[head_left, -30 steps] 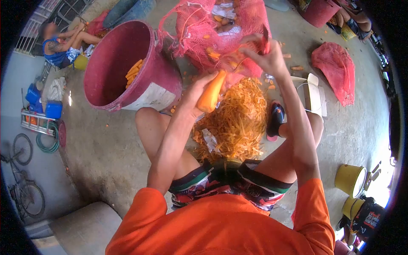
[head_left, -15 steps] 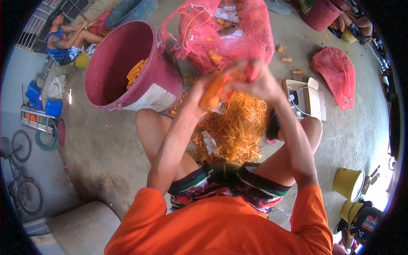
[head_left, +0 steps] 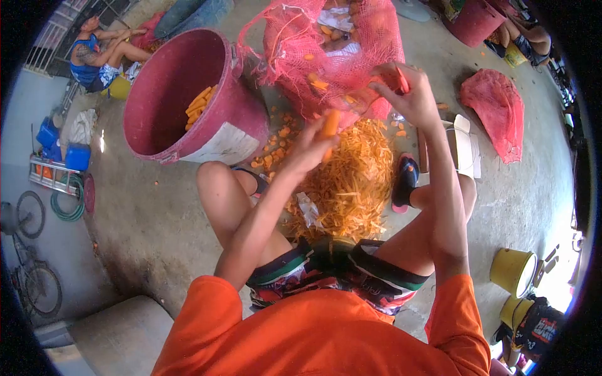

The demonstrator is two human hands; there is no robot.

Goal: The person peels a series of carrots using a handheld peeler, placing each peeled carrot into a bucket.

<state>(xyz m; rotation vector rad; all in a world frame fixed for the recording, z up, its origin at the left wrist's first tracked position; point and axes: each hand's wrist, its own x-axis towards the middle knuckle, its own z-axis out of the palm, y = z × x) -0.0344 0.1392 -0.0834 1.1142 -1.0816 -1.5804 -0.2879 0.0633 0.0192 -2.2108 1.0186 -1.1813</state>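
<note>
My left hand (head_left: pixel 306 149) is wrapped round a peeled orange carrot (head_left: pixel 330 123), held upright above a heap of carrot peelings (head_left: pixel 357 182) between my legs. To the right and a little higher, my right hand (head_left: pixel 416 100) grips a red-handled peeler (head_left: pixel 402 80), apart from the carrot; its working end is blurred. Just beyond my hands lies an open pink mesh sack (head_left: pixel 376 56) with carrots and paper inside. Left of it stands a large dark-pink tub (head_left: pixel 235 119), tilted in view, with peeled carrots (head_left: pixel 200 108) in it.
Cut carrot pieces (head_left: pixel 276 143) lie on the floor beside the tub. A white carton (head_left: pixel 463 141) and another pink sack (head_left: pixel 495 113) are at the right. A yellow bucket (head_left: pixel 514 271) stands lower right. Other people (head_left: pixel 94 56) sit farther off.
My hands have moved apart: the left has gone slightly left and lower with the carrot, the right has drawn up and right with the peeler.
</note>
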